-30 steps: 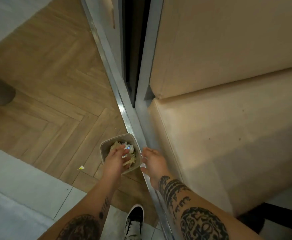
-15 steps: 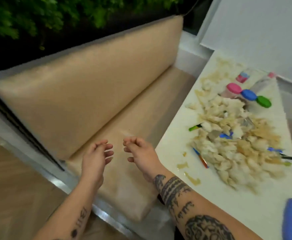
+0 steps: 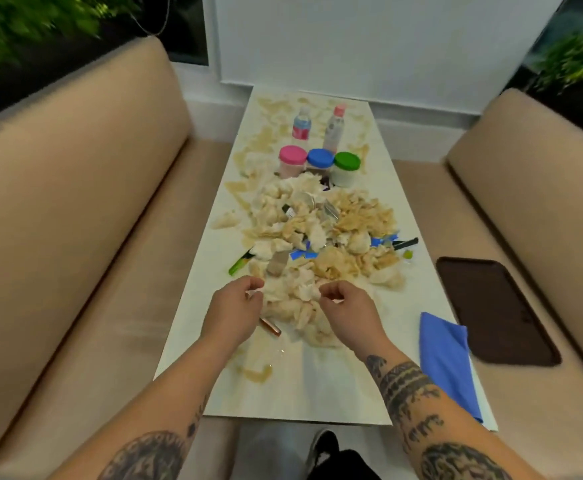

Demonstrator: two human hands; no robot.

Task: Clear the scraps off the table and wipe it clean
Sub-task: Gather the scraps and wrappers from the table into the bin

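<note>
A long white table (image 3: pixel 311 386) carries a big pile of crumpled paper scraps (image 3: pixel 317 230) in white and tan, mixed with blue bits. My left hand (image 3: pixel 234 306) and my right hand (image 3: pixel 345 306) hover side by side at the pile's near edge. The fingers of both curl loosely downward and nothing shows inside them. A folded blue cloth (image 3: pixel 446 358) lies on the table's right near corner. Brownish spill marks (image 3: pixel 257 372) stain the tabletop.
Three jars with pink (image 3: pixel 293 157), blue (image 3: pixel 320 159) and green (image 3: pixel 347 162) lids and two bottles (image 3: pixel 301 124) stand behind the pile. A green marker (image 3: pixel 240 263), a black marker (image 3: pixel 404 243) and a brown pen (image 3: pixel 270 326) lie among the scraps. Beige benches (image 3: pixel 75 237) flank the table; a brown tray (image 3: pixel 494 310) rests on the right one.
My view swung from the floor bin, past the left bench, to the table. Both hands moved from the bin to the near edge of the scrap pile.
</note>
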